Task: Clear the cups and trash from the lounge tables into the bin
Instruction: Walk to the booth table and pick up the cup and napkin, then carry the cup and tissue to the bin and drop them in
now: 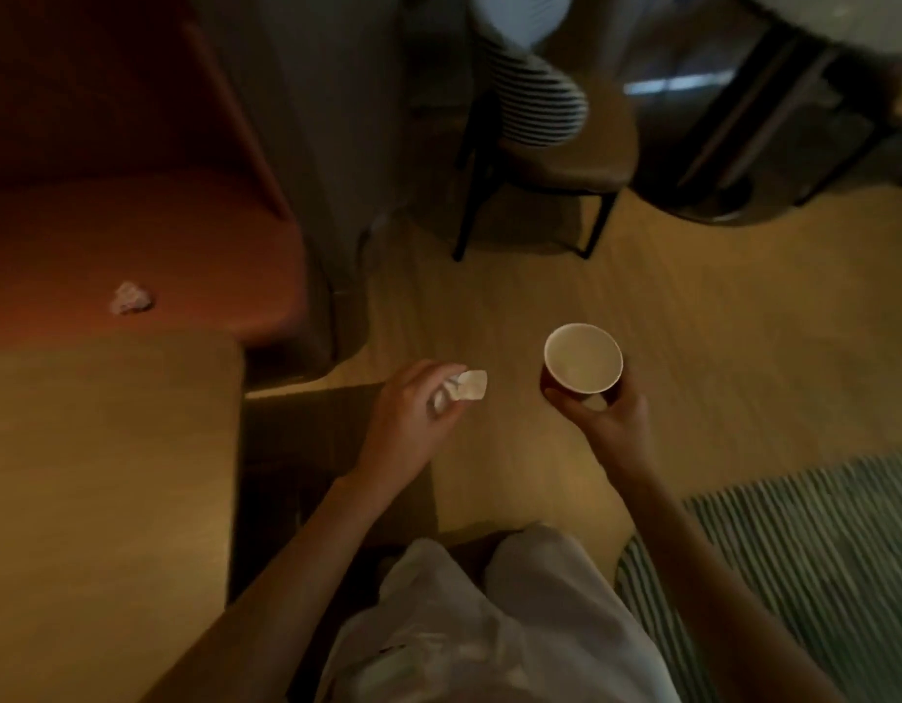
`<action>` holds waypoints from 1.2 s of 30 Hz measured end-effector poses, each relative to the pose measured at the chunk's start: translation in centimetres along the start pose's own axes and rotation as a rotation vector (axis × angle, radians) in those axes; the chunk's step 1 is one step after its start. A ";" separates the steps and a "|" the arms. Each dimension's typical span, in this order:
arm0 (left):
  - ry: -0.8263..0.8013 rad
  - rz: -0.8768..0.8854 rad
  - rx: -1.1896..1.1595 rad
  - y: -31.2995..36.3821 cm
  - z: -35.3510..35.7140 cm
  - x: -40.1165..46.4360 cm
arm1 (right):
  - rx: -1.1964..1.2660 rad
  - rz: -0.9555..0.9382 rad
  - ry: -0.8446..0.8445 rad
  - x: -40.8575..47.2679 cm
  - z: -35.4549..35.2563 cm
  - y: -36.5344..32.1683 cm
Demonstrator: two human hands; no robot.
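Observation:
My right hand grips an empty paper cup, red outside and pale inside, upright over the wooden floor. My left hand holds a crumpled white napkin in its curled fingers, level with the cup and a short way left of it. Another crumpled white paper ball lies on the orange seat at the left. A dark round bin with a shiny wall stands at the upper right.
A wooden table fills the lower left. A dark-legged chair with a striped cushion stands ahead. A striped green rug lies at the lower right. A white plastic bag hangs by my legs.

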State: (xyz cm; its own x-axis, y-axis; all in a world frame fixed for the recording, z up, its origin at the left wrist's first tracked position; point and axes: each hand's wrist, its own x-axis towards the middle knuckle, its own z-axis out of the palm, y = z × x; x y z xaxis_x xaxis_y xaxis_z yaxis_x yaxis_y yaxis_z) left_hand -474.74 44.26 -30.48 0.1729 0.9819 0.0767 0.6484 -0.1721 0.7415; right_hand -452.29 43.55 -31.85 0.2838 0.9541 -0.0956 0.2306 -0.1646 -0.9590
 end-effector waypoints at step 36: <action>-0.901 0.882 -0.077 46.7 55.8 37.6 | -0.016 0.376 1.144 16.9 -56.0 14.7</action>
State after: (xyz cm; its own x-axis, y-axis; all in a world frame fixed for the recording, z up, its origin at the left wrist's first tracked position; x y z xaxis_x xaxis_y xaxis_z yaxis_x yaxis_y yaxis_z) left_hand -396.57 68.74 -30.14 0.9860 0.1287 0.1056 0.0162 -0.7052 0.7089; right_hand -392.00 43.28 -32.68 0.9950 0.0724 -0.0688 -0.0346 -0.3961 -0.9176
